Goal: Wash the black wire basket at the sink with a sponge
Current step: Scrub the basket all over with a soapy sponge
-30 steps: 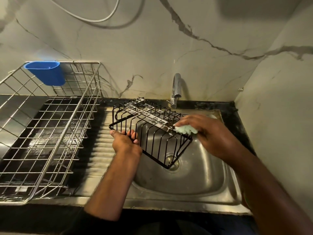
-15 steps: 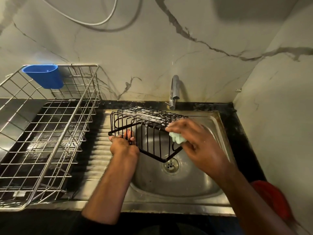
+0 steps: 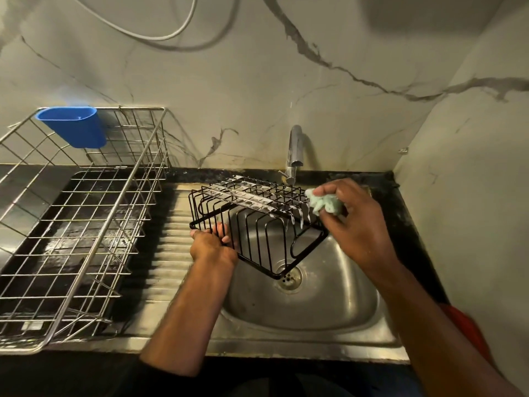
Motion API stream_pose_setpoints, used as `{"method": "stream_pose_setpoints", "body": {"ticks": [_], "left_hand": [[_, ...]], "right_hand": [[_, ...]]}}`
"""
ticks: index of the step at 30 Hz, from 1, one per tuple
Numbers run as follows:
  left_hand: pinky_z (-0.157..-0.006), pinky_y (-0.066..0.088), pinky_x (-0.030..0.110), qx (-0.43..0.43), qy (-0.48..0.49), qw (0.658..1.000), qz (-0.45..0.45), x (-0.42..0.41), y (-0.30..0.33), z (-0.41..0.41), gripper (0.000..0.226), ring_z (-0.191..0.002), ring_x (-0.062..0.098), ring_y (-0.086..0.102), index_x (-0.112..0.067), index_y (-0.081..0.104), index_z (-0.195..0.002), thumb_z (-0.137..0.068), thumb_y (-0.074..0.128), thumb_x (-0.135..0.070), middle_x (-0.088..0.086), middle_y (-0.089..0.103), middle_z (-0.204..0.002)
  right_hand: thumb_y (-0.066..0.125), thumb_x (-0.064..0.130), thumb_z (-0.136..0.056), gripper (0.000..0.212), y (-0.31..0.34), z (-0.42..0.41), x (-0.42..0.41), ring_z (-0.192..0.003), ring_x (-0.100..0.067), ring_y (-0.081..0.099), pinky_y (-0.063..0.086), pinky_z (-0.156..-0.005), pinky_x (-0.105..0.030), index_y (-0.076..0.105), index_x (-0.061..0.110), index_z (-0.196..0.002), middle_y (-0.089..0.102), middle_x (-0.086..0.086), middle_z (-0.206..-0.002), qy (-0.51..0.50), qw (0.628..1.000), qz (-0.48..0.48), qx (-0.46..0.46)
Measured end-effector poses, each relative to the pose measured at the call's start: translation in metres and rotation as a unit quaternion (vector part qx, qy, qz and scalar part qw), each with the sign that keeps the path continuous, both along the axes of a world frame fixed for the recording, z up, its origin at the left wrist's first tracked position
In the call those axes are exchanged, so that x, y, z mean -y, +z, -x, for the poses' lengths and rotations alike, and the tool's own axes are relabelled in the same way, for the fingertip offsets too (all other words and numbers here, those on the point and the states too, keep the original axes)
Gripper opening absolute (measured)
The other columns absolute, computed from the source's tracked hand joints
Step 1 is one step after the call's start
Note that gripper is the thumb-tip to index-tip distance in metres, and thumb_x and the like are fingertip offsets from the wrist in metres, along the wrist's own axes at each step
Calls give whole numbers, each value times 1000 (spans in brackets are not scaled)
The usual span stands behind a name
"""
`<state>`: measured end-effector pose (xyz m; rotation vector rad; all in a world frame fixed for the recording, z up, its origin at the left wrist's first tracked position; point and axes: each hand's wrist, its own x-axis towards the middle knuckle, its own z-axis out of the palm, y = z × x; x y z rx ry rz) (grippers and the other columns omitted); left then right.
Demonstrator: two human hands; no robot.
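From the head camera, the black wire basket (image 3: 257, 224) is held tipped over the sink (image 3: 329, 296), suds on its top wires. The left hand (image 3: 211, 245) grips its near rim; the right hand (image 3: 352, 222) pinches a pale green sponge (image 3: 325, 204) at the basket's right end. Scrubbing looks to be under way; next probably comes turning the basket to reach unsoaped wires.

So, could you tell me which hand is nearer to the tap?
Right. The right hand, gripping the sponge, is just below and right of the tap; the left hand holds the basket further down-left.
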<state>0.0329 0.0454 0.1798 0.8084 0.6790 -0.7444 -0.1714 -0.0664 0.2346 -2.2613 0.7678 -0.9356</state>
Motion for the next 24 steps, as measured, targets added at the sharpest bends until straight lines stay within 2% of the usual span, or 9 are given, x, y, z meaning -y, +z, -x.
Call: {"method": "stream_pose_setpoints", "body": {"ticks": [3,6,9,11,13,15,18,21,24], "left_hand": [[-29,26,12,4,1,1000,-7,1,2,1,48,-27,3,40,-19,38,-70,-110,32,-46,-4,47,-52],[-30,27,13,17,5,1000,-19,3,2,-1,46,-28,5,45,-20,35,-73,-109,30,-49,-3,48,-60],[-30,29,13,33,5,999,-33,3,6,2,44,-28,6,49,-21,34,-76,-109,30,-50,-2,51,-55],[-31,33,12,59,2,997,-51,4,10,6,42,-31,6,53,-20,37,-80,-109,31,-48,1,56,-65],[-33,36,12,94,-11,993,-63,5,14,11,42,-32,8,55,-19,38,-80,-108,31,-50,4,56,-69],[-34,38,15,132,-31,988,-73,7,18,17,44,-36,11,57,-20,39,-81,-107,31,-54,5,57,-65],[-35,42,21,186,-71,977,-80,8,22,28,45,-40,16,59,-18,41,-83,-106,33,-56,3,58,-53],[-35,43,24,239,-104,962,-84,9,25,36,46,-40,18,55,-17,44,-82,-105,37,-57,3,58,-52],[-40,45,27,273,-117,951,-89,8,27,41,46,-42,20,57,-15,46,-85,-104,39,-56,4,61,-55]], "right_hand": [[77,0,-79,37,9,-6,-18,-98,-1,61,49,-76,-11,67,21,-109,63,7,-113,74,997,22,1],[75,1,-80,39,15,-11,-28,-104,-4,61,50,-84,-14,68,18,-114,65,5,-115,140,989,42,10],[72,-4,-79,54,18,-12,-30,-113,1,52,40,-88,-3,64,26,-123,62,10,-123,171,981,68,-63],[70,-7,-77,59,19,-13,-29,-115,2,47,31,-90,3,63,26,-125,62,9,-125,192,968,109,-119],[66,-6,-79,56,20,-15,-31,-115,-2,46,28,-88,2,63,24,-126,63,6,-125,223,951,132,-167],[52,9,-90,41,21,-18,-32,-111,1,44,26,-86,-3,63,27,-126,62,9,-126,248,940,115,-202],[36,30,-92,42,23,-24,-30,-106,5,38,26,-84,-5,63,29,-124,59,12,-125,262,929,105,-240],[36,28,-89,44,27,-30,-25,-107,-2,43,25,-79,-4,65,29,-123,58,11,-125,247,930,82,-259],[39,20,-91,41,26,-39,-20,-103,1,39,26,-74,-3,67,27,-121,56,10,-124,221,945,62,-234]]}}
